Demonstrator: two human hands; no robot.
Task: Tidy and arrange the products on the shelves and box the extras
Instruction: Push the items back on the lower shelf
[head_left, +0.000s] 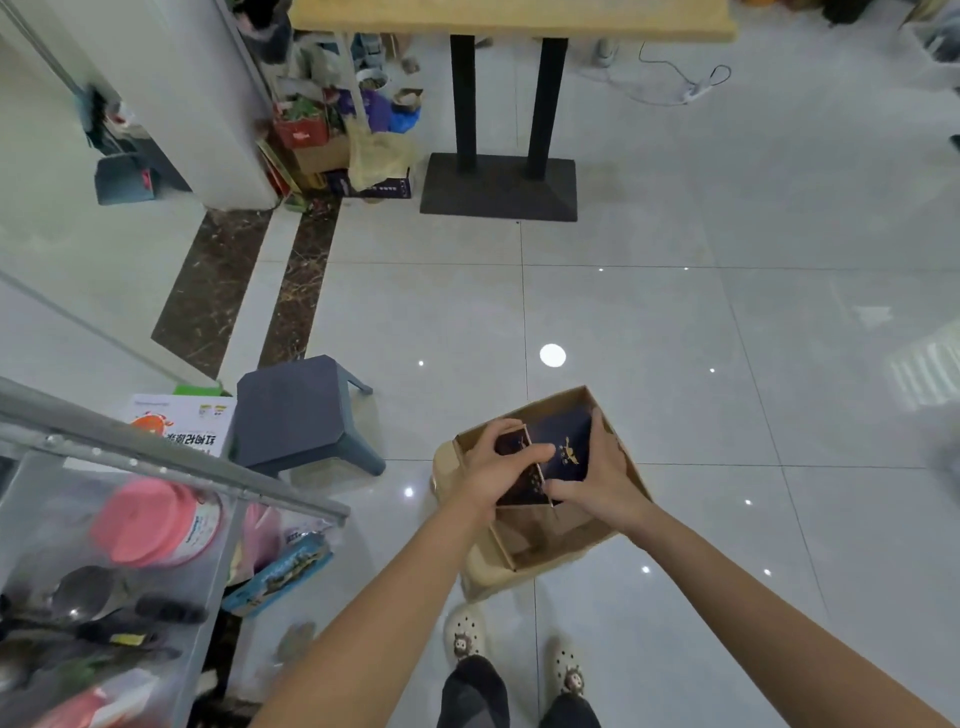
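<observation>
Head view, looking down on a pale tiled floor (675, 338). Toward the floor's near edge, just ahead of the feet: an open cardboard box (550, 405), seated on what seems a beige stool (478, 571), mostly hidden beneath it.

Inside the box's far half: two navy packets with gold print, standing on edge and touching, long axes running from near wall to far wall. Left hand (488, 467) with its grip closed round the smaller packet (511, 446), fingers curled over the top. Right hand (602, 478) clasping the larger packet (569, 441) along its right side. Neither grip free.

Probably mid-boxing of extras. Each packet directly under its own hand, so only a straight drop needed, with long axes kept parallel to the box's side walls.

At the floor's left edge: a shelf (182, 467) with a pink-lidded tub (150, 519), and a grey stool (291, 410) beside it.
</observation>
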